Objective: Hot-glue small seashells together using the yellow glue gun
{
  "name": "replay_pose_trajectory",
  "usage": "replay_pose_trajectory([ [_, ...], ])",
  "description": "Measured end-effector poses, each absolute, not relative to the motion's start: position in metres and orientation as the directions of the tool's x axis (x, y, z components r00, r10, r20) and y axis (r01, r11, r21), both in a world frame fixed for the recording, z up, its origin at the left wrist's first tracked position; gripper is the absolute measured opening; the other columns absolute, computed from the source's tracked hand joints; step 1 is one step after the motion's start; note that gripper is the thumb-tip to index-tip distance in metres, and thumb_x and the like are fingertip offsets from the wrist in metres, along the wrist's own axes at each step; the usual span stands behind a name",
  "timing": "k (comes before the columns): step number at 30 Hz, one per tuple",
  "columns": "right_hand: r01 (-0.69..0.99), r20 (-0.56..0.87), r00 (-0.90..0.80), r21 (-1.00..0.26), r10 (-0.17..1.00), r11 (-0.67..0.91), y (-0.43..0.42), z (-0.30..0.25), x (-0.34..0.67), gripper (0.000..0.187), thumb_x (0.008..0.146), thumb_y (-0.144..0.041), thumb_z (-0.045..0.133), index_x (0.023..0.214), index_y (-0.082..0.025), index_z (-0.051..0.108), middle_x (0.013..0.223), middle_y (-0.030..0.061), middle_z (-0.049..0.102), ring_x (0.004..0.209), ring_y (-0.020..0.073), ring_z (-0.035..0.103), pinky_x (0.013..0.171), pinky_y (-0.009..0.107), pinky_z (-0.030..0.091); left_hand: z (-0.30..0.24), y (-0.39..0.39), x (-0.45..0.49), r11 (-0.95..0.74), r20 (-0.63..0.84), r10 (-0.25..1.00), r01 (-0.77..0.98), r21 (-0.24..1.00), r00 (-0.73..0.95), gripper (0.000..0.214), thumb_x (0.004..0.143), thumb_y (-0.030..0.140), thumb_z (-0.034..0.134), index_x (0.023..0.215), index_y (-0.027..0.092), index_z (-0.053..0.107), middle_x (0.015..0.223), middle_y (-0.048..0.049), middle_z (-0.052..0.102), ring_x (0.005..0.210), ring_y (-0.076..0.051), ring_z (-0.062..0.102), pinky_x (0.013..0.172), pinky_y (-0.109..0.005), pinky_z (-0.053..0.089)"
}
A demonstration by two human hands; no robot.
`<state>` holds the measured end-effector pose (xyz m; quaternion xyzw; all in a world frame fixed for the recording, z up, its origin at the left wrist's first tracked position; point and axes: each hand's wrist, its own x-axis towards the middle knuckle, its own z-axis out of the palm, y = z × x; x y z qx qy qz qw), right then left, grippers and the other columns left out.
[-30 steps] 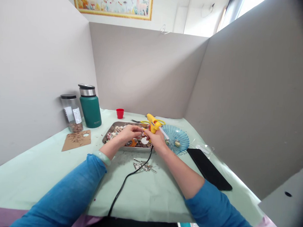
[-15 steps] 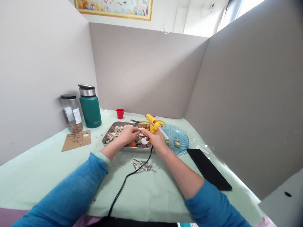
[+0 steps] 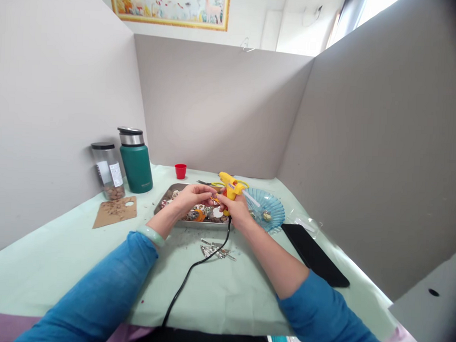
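Observation:
My right hand (image 3: pixel 237 209) is wrapped round a yellow hot glue gun (image 3: pixel 232 186), with a white glue stick out of its back end and a black cord running down. The thumb and fingers of my left hand (image 3: pixel 195 196) are pinched close to my right fingertips, on something small that I cannot make out. Both hands are over a metal tray (image 3: pixel 196 225) of shells, stones and orange pieces, and hide part of it. Several silver metal clips or pins (image 3: pixel 216 250) lie in front of the tray, partly under the cord.
To the right are a blue glass plate (image 3: pixel 273 207) with small pieces on it, a black flat case (image 3: pixel 315 256) and clear plastic wrapping (image 3: pixel 304 221). Scissors (image 3: pixel 212 184) and a red cup (image 3: pixel 180 171) stand behind; a green bottle (image 3: pixel 136 168), jar (image 3: pixel 110 174) and brown card (image 3: pixel 114 213) are left.
My left hand has shifted slightly up and left and turned, its fingertips still near my right hand's. The glue gun has barely moved.

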<state>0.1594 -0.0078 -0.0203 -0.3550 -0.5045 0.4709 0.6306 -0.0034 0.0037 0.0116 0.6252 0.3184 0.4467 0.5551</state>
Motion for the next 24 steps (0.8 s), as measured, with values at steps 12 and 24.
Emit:
replay_pose_trajectory([
  [12,-0.283,0.313,0.178,-0.892,0.933,0.353,-0.0052,-0.02,0.1567,0.03,0.063,-0.029,0.072,0.086,-0.021,0.055,0.058,-0.0078,0.055,0.043,0.0094,0.047,0.045,0.024,0.041,0.0072,0.0073,-0.0021,-0.139,0.171,0.932,-0.12,0.983,0.32,0.028,0.066,0.029,0.086,0.082,0.011,0.072,0.071,-0.0047,0.071,0.063,-0.014,0.067,0.073,-0.031,0.057],
  [24,-0.191,0.328,0.136,-0.917,0.935,0.35,-0.0046,-0.0241,0.1586,0.035,0.066,-0.039,0.075,0.089,-0.022,0.055,0.055,-0.008,0.055,0.045,0.0109,0.048,0.049,0.026,0.038,0.0044,0.01,-0.0015,-0.104,0.163,0.952,-0.225,0.969,0.258,0.026,0.063,0.023,0.087,0.08,0.01,0.072,0.07,-0.0054,0.072,0.065,-0.014,0.068,0.075,-0.031,0.058],
])
